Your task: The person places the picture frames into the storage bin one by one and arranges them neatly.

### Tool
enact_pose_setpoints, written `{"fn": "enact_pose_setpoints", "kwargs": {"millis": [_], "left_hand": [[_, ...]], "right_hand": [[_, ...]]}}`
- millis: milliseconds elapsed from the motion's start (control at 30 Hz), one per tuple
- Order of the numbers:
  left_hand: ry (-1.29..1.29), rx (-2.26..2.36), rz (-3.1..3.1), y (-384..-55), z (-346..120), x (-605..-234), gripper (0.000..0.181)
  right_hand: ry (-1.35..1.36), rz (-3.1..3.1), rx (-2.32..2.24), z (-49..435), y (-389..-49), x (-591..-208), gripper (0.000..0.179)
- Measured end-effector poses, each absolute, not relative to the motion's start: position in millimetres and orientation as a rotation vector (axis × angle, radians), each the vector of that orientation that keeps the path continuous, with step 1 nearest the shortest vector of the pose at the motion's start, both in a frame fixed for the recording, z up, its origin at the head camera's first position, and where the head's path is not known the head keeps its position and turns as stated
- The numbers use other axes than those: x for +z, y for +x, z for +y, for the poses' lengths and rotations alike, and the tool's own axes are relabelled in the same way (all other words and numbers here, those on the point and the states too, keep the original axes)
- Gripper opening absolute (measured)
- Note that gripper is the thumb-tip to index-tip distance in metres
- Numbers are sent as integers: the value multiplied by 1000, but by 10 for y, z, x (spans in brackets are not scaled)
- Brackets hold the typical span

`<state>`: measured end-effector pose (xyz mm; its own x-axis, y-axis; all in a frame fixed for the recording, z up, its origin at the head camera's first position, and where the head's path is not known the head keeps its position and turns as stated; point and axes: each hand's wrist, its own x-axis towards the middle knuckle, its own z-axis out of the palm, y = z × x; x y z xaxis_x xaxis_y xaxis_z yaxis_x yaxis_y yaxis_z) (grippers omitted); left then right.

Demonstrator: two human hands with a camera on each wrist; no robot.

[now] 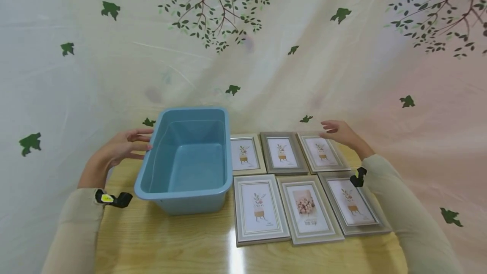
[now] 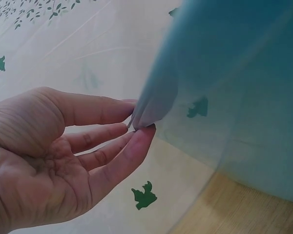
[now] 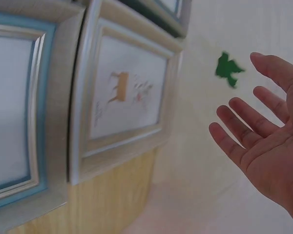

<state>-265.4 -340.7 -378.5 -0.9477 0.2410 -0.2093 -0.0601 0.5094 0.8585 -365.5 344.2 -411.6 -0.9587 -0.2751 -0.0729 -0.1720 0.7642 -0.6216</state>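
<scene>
A light blue rectangular plastic basin (image 1: 186,203) stands on the left part of the table, its inside bare. My left hand (image 1: 123,146) is at the basin's left rim; in the left wrist view, its thumb (image 2: 136,144) and fingertips pinch the rim's edge. The right hand (image 1: 342,133) hovers over the far-right picture frame (image 1: 332,164), fingers extended and loosely bent, holding nothing. In the right wrist view that palm (image 3: 278,165) faces the camera beside the frames. Several picture frames lie face up in two rows right of the basin, including a middle front one with a flower print (image 1: 304,204).
The wooden table (image 1: 171,244) has a rounded right end. A pale cloth (image 1: 266,75) printed with trees and green birds hangs behind and at the sides. The back-left frame (image 1: 247,168) is partly hidden by the basin.
</scene>
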Motion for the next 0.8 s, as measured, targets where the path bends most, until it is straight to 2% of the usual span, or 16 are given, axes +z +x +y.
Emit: {"fn": "enact_pose_setpoints", "kwargs": {"millis": [400,800], "left_hand": [[117,1380,2460,-2620,-3388,-3753,78],[128,1380,2439,-2611,-3385,-3752,79]], "right_hand": [[-187,2807,-910,3759,-3737,-4376,64],[-126,2858,-923,3946,-3712,-4628,60]]}}
